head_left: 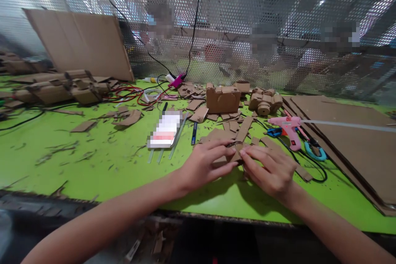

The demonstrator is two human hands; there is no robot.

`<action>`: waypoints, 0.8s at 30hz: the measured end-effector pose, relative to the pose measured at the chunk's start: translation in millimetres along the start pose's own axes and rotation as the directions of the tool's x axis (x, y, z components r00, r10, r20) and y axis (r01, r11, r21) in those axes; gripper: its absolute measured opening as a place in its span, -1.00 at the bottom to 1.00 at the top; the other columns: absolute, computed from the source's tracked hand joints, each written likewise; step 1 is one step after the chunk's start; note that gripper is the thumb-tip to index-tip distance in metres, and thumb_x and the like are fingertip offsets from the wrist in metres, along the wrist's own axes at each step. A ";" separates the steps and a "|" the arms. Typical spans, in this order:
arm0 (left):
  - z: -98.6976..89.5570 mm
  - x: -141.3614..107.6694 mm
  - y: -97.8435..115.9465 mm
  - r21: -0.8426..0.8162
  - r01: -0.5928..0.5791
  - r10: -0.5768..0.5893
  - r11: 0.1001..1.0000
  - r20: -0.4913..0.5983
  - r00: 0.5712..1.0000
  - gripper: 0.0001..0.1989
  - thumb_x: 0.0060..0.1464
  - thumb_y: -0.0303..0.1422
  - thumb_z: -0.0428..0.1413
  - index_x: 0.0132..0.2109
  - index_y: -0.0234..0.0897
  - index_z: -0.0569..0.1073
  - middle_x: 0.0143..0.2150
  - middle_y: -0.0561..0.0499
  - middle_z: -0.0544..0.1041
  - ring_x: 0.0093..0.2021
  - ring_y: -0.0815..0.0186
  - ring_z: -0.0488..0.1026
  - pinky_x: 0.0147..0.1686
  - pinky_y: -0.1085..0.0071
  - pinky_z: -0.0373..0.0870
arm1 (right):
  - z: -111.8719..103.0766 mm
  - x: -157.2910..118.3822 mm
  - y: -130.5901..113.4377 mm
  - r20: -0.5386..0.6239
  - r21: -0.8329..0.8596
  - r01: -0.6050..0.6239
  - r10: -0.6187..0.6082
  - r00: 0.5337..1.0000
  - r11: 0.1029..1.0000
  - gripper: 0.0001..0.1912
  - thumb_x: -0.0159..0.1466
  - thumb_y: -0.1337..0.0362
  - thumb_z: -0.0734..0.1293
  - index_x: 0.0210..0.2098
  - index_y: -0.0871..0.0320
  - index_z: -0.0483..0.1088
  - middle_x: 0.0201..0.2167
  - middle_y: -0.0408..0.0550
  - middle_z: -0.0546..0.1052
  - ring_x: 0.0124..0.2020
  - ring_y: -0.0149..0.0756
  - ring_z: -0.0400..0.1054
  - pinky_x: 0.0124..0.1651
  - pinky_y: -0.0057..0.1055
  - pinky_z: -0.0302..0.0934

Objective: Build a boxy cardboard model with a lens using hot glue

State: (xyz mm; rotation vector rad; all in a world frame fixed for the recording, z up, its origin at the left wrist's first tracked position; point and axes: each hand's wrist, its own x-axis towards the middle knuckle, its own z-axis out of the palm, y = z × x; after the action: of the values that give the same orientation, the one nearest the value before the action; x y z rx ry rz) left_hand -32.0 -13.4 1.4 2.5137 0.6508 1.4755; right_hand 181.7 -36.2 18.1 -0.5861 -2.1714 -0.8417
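One perforated metal screen (pixel 235 4) stands behind one green worktable (pixel 123 181). A cardboard panel (pixel 80 45) stands upright at far left; cardboard sheets (pixel 349 140) lie flat at right. Both hands are above the table's front half. The left hand (pixel 207 163) has its fingers nearly straight and little parted, closed on the left side of the small cardboard piece. The right hand (pixel 272 169) pinches the right side, thumb and fingers brought together. A cardboard camera body (pixel 222 100) stands beyond them, with a cardboard camera model (pixel 264 101) just to its right. A pink glue gun (pixel 289 123) lies near the right hand. The small cardboard piece (pixel 237 156) is between the two hands, partly hidden by fingers; whether it touches the tabletop cannot be determined. A blue pen (pixel 194 133) lies beyond the left hand.
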 end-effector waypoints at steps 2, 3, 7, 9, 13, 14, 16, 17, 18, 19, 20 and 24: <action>0.1 0.0 0.1 -0.006 0.005 -0.005 1.000 0.008 1.000 -0.88 0.20 -0.35 0.18 -0.20 -0.33 0.53 -0.20 -0.15 0.66 -0.05 0.20 0.62 -0.12 0.38 0.59 | 0.4 -0.6 -0.2 -0.003 0.012 -0.005 0.005 1.000 1.000 -0.83 0.26 0.49 0.36 -0.15 0.23 0.49 -0.31 0.03 0.66 -0.22 -0.20 0.57 -0.22 -0.34 0.43; 0.1 0.0 0.1 -0.012 0.011 -0.011 1.000 0.012 1.000 -0.88 0.20 -0.35 0.18 -0.20 -0.32 0.53 -0.21 -0.15 0.66 -0.06 0.20 0.62 -0.12 0.38 0.59 | 0.9 -0.9 -0.3 -0.004 0.021 -0.014 0.014 1.000 1.000 -0.83 0.25 0.49 0.38 -0.16 0.24 0.50 -0.31 0.03 0.66 -0.23 -0.20 0.57 -0.22 -0.34 0.43; 0.4 -0.6 -0.6 -0.034 0.029 -0.029 0.999 0.015 0.999 -0.88 0.19 -0.35 0.20 -0.17 -0.31 0.54 -0.20 -0.15 0.66 -0.06 0.20 0.62 -0.11 0.37 0.58 | 3.0 -2.9 -0.2 -0.016 0.039 -0.049 0.049 0.999 0.998 -0.81 0.22 0.50 0.40 -0.17 0.22 0.51 -0.32 0.01 0.65 -0.23 -0.23 0.55 -0.20 -0.36 0.42; 0.5 -1.2 -1.4 -0.040 0.031 -0.030 0.999 0.023 0.999 -0.88 0.18 -0.36 0.20 -0.17 -0.32 0.54 -0.18 -0.16 0.66 -0.05 0.20 0.62 -0.10 0.36 0.58 | 3.9 -4.0 0.1 -0.020 0.043 -0.061 0.061 0.998 0.997 -0.80 0.21 0.50 0.40 -0.17 0.20 0.52 -0.32 0.00 0.65 -0.23 -0.24 0.55 -0.19 -0.37 0.42; 0.8 -2.9 -3.5 -0.039 0.021 -0.020 0.999 0.036 0.999 -0.88 0.18 -0.37 0.20 -0.15 -0.31 0.54 -0.18 -0.15 0.66 -0.03 0.18 0.61 -0.09 0.34 0.59 | 4.9 -5.1 0.5 -0.012 0.068 -0.070 0.071 0.997 0.995 -0.79 0.20 0.49 0.40 -0.17 0.21 0.52 -0.32 0.01 0.65 -0.26 -0.23 0.53 -0.22 -0.36 0.42; 0.9 -3.1 -3.8 -0.038 0.016 -0.015 0.999 0.039 0.999 -0.88 0.18 -0.37 0.19 -0.14 -0.31 0.54 -0.18 -0.15 0.65 -0.02 0.18 0.60 -0.09 0.34 0.59 | 5.1 -5.0 0.4 -0.013 0.076 -0.071 0.073 0.997 0.995 -0.80 0.20 0.49 0.40 -0.17 0.22 0.52 -0.33 0.02 0.65 -0.27 -0.22 0.53 -0.24 -0.35 0.42; 0.8 -3.3 -3.9 -0.033 0.010 -0.009 0.999 0.038 0.999 -0.88 0.19 -0.38 0.19 -0.14 -0.31 0.53 -0.17 -0.15 0.65 -0.02 0.19 0.60 -0.10 0.35 0.59 | 5.4 -4.6 0.2 -0.017 0.098 -0.084 0.086 0.996 0.992 -0.80 0.19 0.49 0.41 -0.18 0.23 0.52 -0.34 0.03 0.64 -0.29 -0.22 0.52 -0.25 -0.34 0.41; 0.6 -3.2 -3.8 -0.028 0.007 -0.006 1.000 0.037 0.999 -0.89 0.19 -0.38 0.18 -0.14 -0.31 0.53 -0.16 -0.15 0.65 -0.02 0.19 0.60 -0.11 0.36 0.59 | 5.6 -4.5 0.1 -0.019 0.111 -0.093 0.096 0.995 0.989 -0.80 0.19 0.50 0.40 -0.18 0.23 0.52 -0.34 0.03 0.64 -0.30 -0.23 0.52 -0.25 -0.35 0.41; 0.3 -3.0 -3.5 -0.022 0.004 -0.003 1.000 0.035 0.999 -0.89 0.20 -0.38 0.18 -0.15 -0.31 0.53 -0.15 -0.16 0.65 -0.02 0.20 0.61 -0.11 0.36 0.59 | 5.8 -4.4 0.1 -0.020 0.125 -0.102 0.106 0.994 0.987 -0.80 0.20 0.49 0.40 -0.18 0.23 0.52 -0.35 0.02 0.64 -0.30 -0.24 0.52 -0.26 -0.35 0.41; 0.0 -2.8 -3.2 -0.016 0.003 -0.003 1.000 0.036 0.999 -0.89 0.20 -0.38 0.18 -0.14 -0.31 0.53 -0.13 -0.16 0.65 -0.02 0.20 0.61 -0.10 0.36 0.60 | 6.0 -4.4 0.1 -0.020 0.138 -0.110 0.114 0.993 0.984 -0.80 0.20 0.49 0.39 -0.17 0.21 0.52 -0.35 0.02 0.64 -0.31 -0.24 0.52 -0.27 -0.36 0.40; -0.3 -2.5 -2.9 -0.013 0.001 -0.001 1.000 0.039 0.999 -0.89 0.20 -0.38 0.18 -0.14 -0.31 0.53 -0.11 -0.17 0.65 -0.02 0.20 0.61 -0.10 0.35 0.60 | 6.3 -4.4 0.2 -0.017 0.149 -0.116 0.120 0.993 0.982 -0.79 0.20 0.50 0.38 -0.17 0.20 0.52 -0.35 0.01 0.63 -0.31 -0.25 0.52 -0.27 -0.36 0.40; -0.9 -2.3 -2.2 -0.012 0.000 0.001 1.000 0.051 0.999 -0.88 0.20 -0.39 0.17 -0.13 -0.31 0.52 -0.10 -0.18 0.65 -0.01 0.18 0.61 -0.09 0.33 0.60 | 6.6 -3.6 0.8 -0.009 0.161 -0.111 0.114 0.993 0.981 -0.79 0.20 0.49 0.38 -0.17 0.18 0.51 -0.36 -0.01 0.63 -0.32 -0.26 0.51 -0.28 -0.36 0.40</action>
State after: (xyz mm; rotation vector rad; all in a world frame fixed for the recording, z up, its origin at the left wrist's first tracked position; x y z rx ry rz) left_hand -34.4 -12.5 -0.7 2.5333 0.6308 1.4060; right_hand 181.5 -31.5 12.2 -0.6106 -2.1431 -0.6041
